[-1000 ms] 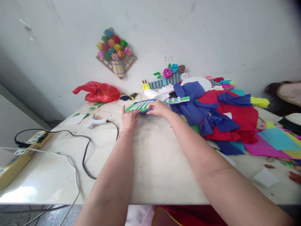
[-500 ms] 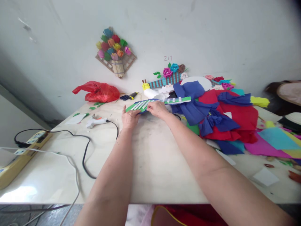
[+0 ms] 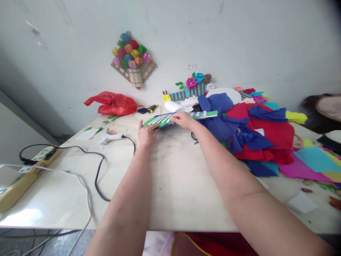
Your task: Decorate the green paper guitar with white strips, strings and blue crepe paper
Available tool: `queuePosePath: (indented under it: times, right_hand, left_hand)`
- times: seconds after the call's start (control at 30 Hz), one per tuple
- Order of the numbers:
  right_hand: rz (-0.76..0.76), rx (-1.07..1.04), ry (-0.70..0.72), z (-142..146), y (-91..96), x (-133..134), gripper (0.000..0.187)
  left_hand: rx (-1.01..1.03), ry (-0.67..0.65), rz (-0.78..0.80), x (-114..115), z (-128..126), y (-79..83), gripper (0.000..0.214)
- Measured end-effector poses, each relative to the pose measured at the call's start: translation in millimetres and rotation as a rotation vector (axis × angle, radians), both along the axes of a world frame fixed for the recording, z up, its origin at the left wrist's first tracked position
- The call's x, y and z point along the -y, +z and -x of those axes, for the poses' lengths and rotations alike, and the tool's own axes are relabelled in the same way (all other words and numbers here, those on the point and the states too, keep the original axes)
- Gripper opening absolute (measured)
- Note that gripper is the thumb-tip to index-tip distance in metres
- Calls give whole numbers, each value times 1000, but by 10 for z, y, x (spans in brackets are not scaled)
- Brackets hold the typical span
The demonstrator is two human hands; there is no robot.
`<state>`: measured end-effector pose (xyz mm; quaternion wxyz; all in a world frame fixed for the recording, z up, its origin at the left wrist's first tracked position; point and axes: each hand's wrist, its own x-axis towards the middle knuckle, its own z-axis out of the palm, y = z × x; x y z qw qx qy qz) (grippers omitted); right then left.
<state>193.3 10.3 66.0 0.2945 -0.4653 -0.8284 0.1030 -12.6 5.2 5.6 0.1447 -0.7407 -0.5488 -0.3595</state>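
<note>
A long flat craft piece (image 3: 147,123), green on top with a blue edge and rows of white rolled strips, is held just above the far middle of the table. My left hand (image 3: 147,135) grips its wide left end, with the fingers at the near edge. Over its middle, my right hand (image 3: 183,120) has its fingers pinched together at the white strips (image 3: 165,119). Whatever sits between those fingertips is hidden. The narrow end of the piece sticks out to the right, past my right hand.
A glue gun (image 3: 112,137) lies to the left, its black cord running toward a power strip (image 3: 29,177). Behind are a red plastic bag (image 3: 115,104) and scissors (image 3: 144,110). Blue cloth-like sheets (image 3: 218,124) and red ones (image 3: 279,133) pile up at right. Paper flowers (image 3: 191,83) stand against the wall.
My right hand has shifted slightly right along the craft piece, and its wrist is raised a little. My left hand keeps its grip. The whole view has moved slightly.
</note>
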Motion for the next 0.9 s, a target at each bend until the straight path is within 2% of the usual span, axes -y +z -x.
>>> queuePosePath:
  times: [0.1, 0.2, 0.33, 0.5, 0.63, 0.9]
  right_hand:
    - [164, -48, 95, -56, 15, -10, 54]
    - [267, -83, 99, -72, 6, -31, 59]
    - [251, -93, 63, -64, -8, -34, 44]
    - [264, -73, 110, -62, -42, -32, 36]
    - [237, -77, 134, -55, -94, -76, 33]
    - [182, 35, 55, -3, -71, -22, 31]
  left_hand:
    - [18, 3, 12, 20, -2, 13, 21]
    - [31, 7, 38, 46, -8, 33, 22]
    - [39, 9, 49, 62, -11, 48, 22]
    - [54, 8, 39, 52, -3, 44, 20]
    - [59, 3, 45, 50, 1, 42, 20]
    - [78, -2, 42, 41, -3, 29, 20]
